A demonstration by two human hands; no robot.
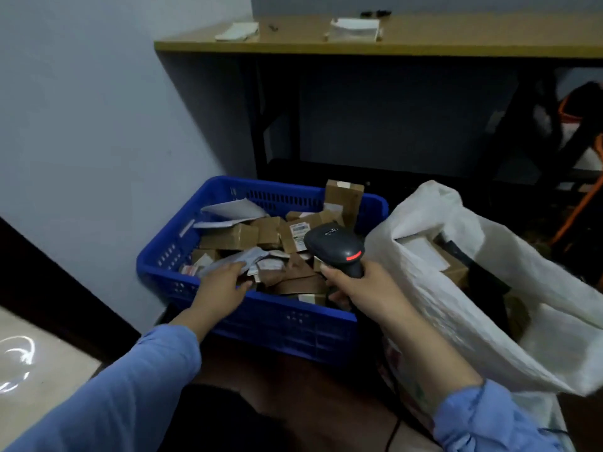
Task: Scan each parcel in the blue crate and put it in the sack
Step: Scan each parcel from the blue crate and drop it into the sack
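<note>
Blue plastic crate (pixel 248 321), head view: its slotted walls hold brown cardboard parcels (pixel 241 238) and mailer pouches, lying loose at all angles and heaped almost to the rim. One tall box (pixel 342 200) stands on end at the crate's 1 o'clock corner. The left hand (pixel 222 288) reaches over the near wall at 7 o'clock with its fingers laid on a grey pouch (pixel 238 259), judged the next parcel to scan; whether they have closed on it cannot be told. The right hand (pixel 362 288) wraps the handle of a black scanner (pixel 336 247), held over the 4 o'clock corner with its head toward 11 o'clock, probably so a lifted label meets the beam without a reach. A white woven sack (pixel 489 305) stands at 3 o'clock, just beside the crate, its mouth gaping toward the hands for easy dropping. It holds at least one labelled brown box (pixel 453 265). The wooden desk (pixel 424 40) at 12 o'clock carries white paper stacks (pixel 355 27).
</note>
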